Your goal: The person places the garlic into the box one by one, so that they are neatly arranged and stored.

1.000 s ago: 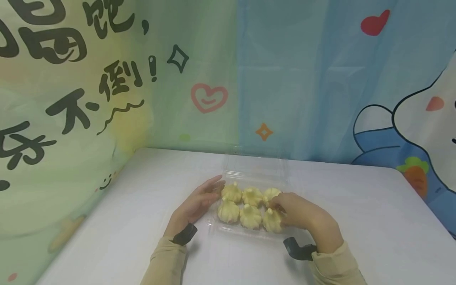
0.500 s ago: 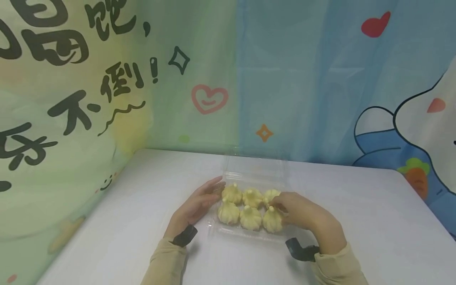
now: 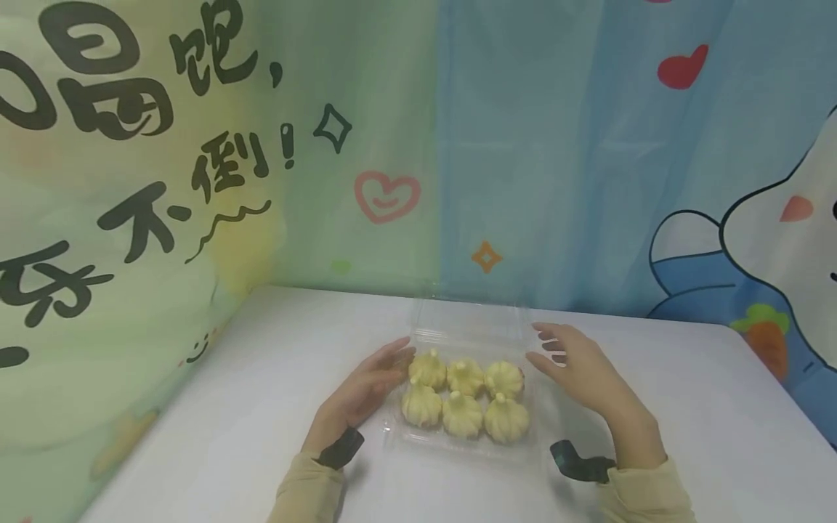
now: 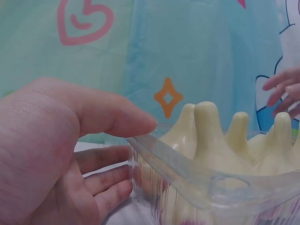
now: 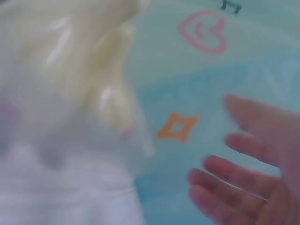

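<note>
Several pale yellow garlic bulbs [image 3: 465,415] sit in two rows in a clear plastic clamshell box [image 3: 418,438], necks up. At the box's left side rests my left hand [image 3: 366,385]. In the left wrist view, its thumb [image 4: 136,123] lies at the box's rim [image 4: 157,147], and its other fingers touch or nearly touch the outside wall. My right hand [image 3: 578,367] is raised beyond the box's right side, fingers spread, holding nothing. In the right wrist view, the fingers [image 5: 239,178] stand apart from the blurred garlic bulbs [image 5: 110,98].
The box's clear lid [image 3: 471,319] lies folded back at the far side, near the curtain. Beneath everything is a white table [image 3: 281,349]. A printed curtain [image 3: 516,145] hangs behind and along the left. Dark straps [image 3: 582,465] sit at both wrists.
My right hand has let go of the garlic bulb at the right end and moved up and right, with its fingers opened. The left hand stays at the box's side. The head view has shifted slightly.
</note>
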Tool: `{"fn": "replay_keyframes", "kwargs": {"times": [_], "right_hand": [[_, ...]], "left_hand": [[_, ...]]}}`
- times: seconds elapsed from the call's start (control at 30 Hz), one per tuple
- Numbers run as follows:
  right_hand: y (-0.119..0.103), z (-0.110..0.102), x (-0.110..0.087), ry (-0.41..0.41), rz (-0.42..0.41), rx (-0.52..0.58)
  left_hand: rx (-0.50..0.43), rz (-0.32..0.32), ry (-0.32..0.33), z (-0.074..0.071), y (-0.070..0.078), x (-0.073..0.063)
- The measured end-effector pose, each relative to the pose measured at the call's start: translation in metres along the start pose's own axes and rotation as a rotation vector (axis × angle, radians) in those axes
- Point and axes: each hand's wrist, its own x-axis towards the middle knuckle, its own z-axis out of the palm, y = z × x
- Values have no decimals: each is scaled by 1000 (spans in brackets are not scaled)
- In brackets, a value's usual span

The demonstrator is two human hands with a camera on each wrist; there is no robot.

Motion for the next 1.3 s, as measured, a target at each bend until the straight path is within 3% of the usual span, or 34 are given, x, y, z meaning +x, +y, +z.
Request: {"fn": "replay_keyframes", "kwargs": {"times": [0.13,0.27,0.5,0.6,1.07,1.3], "right_hand": [[25,11,7,20,118,102],[42,21,14,-50,229,280],[59,42,23,-210,241,731],[61,52,27,-234,250,854],[66,70,36,-144,335,923],[70,70,37,-123,329,1005]], "left_hand": [[-3,2,-12,-2,-5,-2],[-9,1,-17,-5,-8,-1],[-8,-4,-1,-8,-7,-2],[-5,-1,2,-9,-8,-1],[-5,-9,-18,-6,-7,3],[-2,-9,-8,-5,-4,2]]}}
